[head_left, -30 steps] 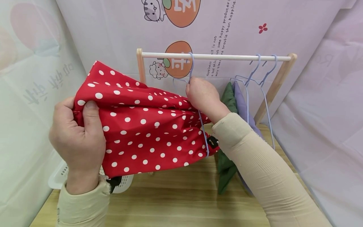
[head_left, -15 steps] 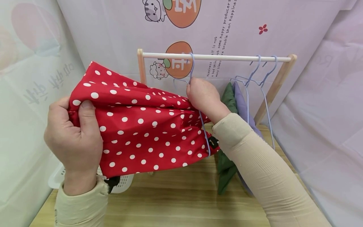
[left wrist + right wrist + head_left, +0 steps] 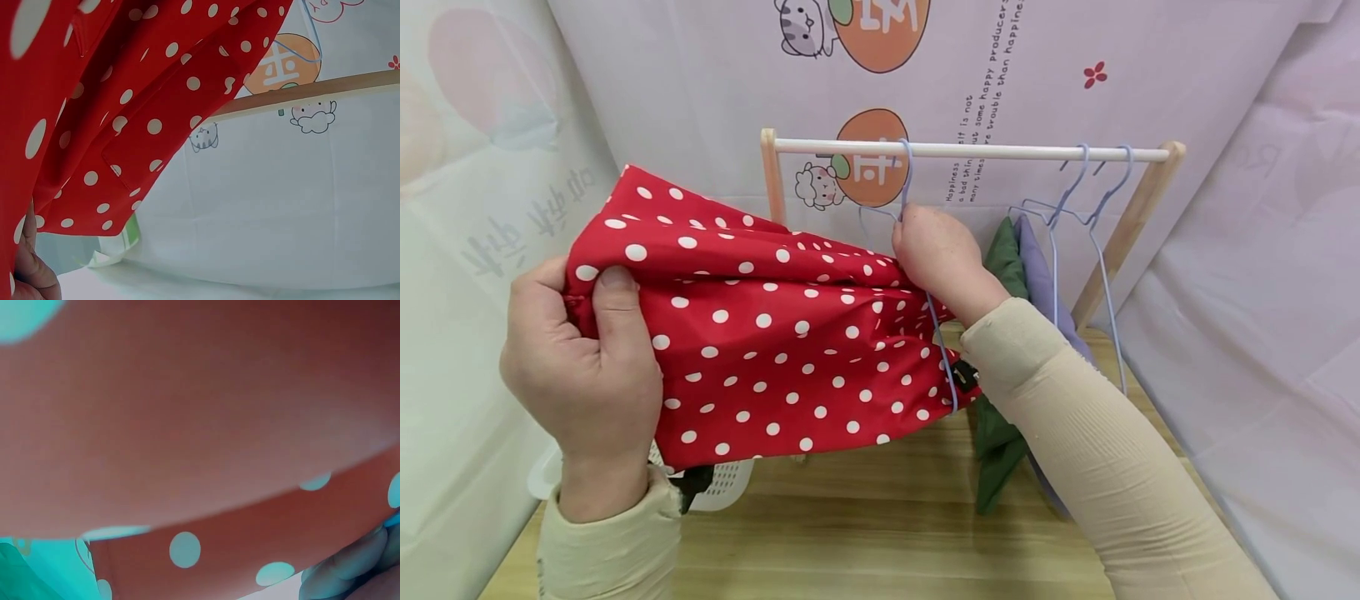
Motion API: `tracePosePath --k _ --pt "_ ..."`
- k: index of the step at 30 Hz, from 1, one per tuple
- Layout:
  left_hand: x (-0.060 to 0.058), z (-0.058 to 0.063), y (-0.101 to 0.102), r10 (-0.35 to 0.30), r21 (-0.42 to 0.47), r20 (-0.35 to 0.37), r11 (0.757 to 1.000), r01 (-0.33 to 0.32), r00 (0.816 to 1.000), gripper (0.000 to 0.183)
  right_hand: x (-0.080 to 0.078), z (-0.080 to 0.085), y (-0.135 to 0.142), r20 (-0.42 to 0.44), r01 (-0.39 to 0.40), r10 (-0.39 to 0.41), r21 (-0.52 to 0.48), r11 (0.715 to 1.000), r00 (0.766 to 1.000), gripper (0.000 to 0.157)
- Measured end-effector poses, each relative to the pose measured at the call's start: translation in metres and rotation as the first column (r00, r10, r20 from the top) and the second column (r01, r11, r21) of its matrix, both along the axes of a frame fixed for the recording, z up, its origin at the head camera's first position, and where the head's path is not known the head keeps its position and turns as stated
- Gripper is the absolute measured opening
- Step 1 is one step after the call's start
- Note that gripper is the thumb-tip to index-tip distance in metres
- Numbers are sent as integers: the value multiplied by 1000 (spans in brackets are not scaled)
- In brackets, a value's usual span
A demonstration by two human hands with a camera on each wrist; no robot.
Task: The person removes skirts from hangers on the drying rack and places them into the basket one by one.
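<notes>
A red garment with white dots (image 3: 775, 358) is stretched sideways in the head view; its exact kind is unclear. My left hand (image 3: 580, 367) pinches its left edge, thumb in front. In the left wrist view, the garment (image 3: 156, 112) shows a stitched patch like a pocket. My right hand (image 3: 936, 258) grips a light blue hanger (image 3: 907, 175) just below the hook, which sits over the rail (image 3: 985, 151). One side of that hanger runs down in front of the cloth. Curled right fingers (image 3: 350, 562) appear in the right wrist view beside the cloth.
Two more blue hangers (image 3: 1108, 283) hang at the rail's right, near a green cloth (image 3: 1000, 450) and a purple cloth (image 3: 1037, 267). The rack has wooden posts (image 3: 1131, 233). A white perforated basket (image 3: 730, 487) stands behind the left wrist on the wooden tabletop (image 3: 865, 542).
My left hand has moved left, drawing the garment's left edge with it. The right hand and the hanger's hook stay in place.
</notes>
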State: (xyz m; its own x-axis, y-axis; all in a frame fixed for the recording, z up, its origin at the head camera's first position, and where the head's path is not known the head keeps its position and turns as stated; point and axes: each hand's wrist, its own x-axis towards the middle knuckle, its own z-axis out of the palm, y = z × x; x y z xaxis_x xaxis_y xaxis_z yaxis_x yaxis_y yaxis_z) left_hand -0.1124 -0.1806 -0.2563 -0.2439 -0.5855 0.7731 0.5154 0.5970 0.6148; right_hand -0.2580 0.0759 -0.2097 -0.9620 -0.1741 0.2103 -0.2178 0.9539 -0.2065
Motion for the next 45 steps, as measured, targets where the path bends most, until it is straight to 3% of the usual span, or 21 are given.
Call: tracePosePath --k 25,45 --pt "5 7 -4 63 31 17 998 -64 998 18 1 0 1 -3 -11 11 -28 1000 1000 28" --pt "9 11 -4 51 91 -27 995 -48 998 17 1 1 1 2 -10 10 -30 1000 1000 29"
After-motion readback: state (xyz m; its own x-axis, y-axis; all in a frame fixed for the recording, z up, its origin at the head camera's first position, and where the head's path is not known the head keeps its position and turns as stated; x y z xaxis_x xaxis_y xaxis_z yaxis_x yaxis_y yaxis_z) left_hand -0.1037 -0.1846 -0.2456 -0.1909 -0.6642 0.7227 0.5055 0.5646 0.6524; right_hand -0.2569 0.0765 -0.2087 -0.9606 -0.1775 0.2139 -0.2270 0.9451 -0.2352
